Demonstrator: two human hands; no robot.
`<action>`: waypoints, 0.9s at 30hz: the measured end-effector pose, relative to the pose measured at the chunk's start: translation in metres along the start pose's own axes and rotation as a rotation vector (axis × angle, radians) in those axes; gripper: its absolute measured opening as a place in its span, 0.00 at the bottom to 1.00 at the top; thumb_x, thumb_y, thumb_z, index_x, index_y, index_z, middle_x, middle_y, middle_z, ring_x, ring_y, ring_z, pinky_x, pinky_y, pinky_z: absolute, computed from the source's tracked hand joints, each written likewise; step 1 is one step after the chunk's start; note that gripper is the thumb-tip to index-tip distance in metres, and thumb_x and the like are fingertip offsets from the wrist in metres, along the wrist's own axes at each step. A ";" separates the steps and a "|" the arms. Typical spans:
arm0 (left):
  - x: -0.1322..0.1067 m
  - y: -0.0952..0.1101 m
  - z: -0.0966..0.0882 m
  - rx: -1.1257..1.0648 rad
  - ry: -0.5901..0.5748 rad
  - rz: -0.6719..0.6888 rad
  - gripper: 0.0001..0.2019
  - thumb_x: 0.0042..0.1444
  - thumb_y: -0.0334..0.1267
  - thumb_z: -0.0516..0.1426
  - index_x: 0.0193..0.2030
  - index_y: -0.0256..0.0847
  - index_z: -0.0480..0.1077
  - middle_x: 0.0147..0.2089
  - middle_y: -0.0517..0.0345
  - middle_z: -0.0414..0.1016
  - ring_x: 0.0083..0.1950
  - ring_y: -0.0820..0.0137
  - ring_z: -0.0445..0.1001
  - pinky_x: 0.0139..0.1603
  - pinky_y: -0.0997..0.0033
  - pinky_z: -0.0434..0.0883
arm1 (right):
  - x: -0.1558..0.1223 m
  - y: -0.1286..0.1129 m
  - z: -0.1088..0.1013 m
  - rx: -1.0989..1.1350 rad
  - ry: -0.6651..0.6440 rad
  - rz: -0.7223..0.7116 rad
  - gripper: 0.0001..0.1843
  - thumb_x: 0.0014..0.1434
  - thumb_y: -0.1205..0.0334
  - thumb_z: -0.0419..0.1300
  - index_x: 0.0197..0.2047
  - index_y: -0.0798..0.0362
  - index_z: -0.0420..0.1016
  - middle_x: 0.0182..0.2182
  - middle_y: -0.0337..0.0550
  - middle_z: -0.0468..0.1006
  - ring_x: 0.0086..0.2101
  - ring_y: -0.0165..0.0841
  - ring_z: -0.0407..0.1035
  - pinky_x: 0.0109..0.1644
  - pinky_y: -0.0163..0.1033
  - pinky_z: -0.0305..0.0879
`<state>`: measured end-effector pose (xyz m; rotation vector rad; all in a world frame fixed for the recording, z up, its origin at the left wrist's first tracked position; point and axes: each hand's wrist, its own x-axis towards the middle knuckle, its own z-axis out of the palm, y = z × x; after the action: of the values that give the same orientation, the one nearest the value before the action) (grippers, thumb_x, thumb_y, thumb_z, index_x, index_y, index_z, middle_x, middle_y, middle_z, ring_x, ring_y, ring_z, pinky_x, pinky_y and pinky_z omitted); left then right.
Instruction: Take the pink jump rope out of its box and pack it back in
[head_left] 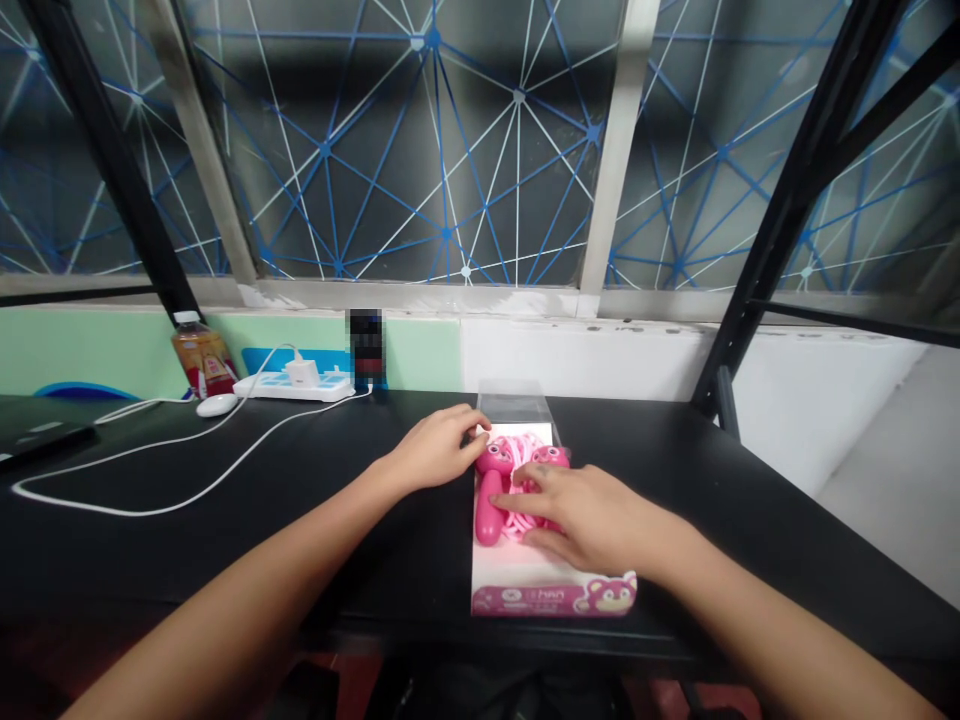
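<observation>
A pink jump rope [523, 520] with bear-headed handles lies coiled in a white and pink box [555, 598] on the black table. The left handle [490, 508] shows fully, while my right hand covers most of the other one. My left hand [442, 447] rests at the box's upper left edge, fingers slightly bent and apart, thumb close to the left bear head. Over the coil lies my right hand [592, 515], its fingers spread across the rope towards the left handle. A clear plastic cover [514, 400] sticks out behind the box.
On the black table [247, 560], a white power strip [334, 386] holds a plugged-in charger [302, 373]. A white cable [180, 505] loops across the left side. Near it are a white mouse [217, 405], a drink bottle [204, 358] and a dark laptop edge [45, 442].
</observation>
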<state>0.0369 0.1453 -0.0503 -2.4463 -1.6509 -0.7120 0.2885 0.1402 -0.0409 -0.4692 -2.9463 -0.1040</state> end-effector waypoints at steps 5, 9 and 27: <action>0.001 -0.016 0.005 0.007 0.024 -0.004 0.22 0.59 0.34 0.52 0.61 0.45 0.65 0.65 0.50 0.62 0.65 0.59 0.62 0.65 0.59 0.62 | -0.001 -0.003 -0.004 -0.001 0.011 -0.051 0.23 0.65 0.54 0.52 0.63 0.40 0.66 0.52 0.49 0.73 0.40 0.40 0.73 0.36 0.41 0.67; 0.000 -0.031 0.006 -0.080 -0.027 -0.032 0.16 0.58 0.34 0.53 0.53 0.43 0.70 0.67 0.50 0.59 0.65 0.59 0.63 0.65 0.58 0.61 | 0.001 -0.006 -0.002 0.016 0.032 -0.071 0.23 0.65 0.53 0.53 0.63 0.40 0.66 0.51 0.48 0.73 0.41 0.40 0.73 0.35 0.40 0.67; -0.003 -0.022 0.004 -0.196 -0.034 0.013 0.07 0.54 0.29 0.52 0.39 0.41 0.68 0.43 0.56 0.70 0.41 0.69 0.72 0.44 0.69 0.70 | 0.028 0.016 0.031 -0.235 0.087 0.046 0.21 0.68 0.60 0.51 0.63 0.41 0.65 0.57 0.52 0.70 0.49 0.44 0.70 0.38 0.43 0.72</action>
<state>0.0174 0.1531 -0.0594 -2.6119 -1.6469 -0.8739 0.2628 0.1673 -0.0661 -0.5479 -2.8482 -0.4566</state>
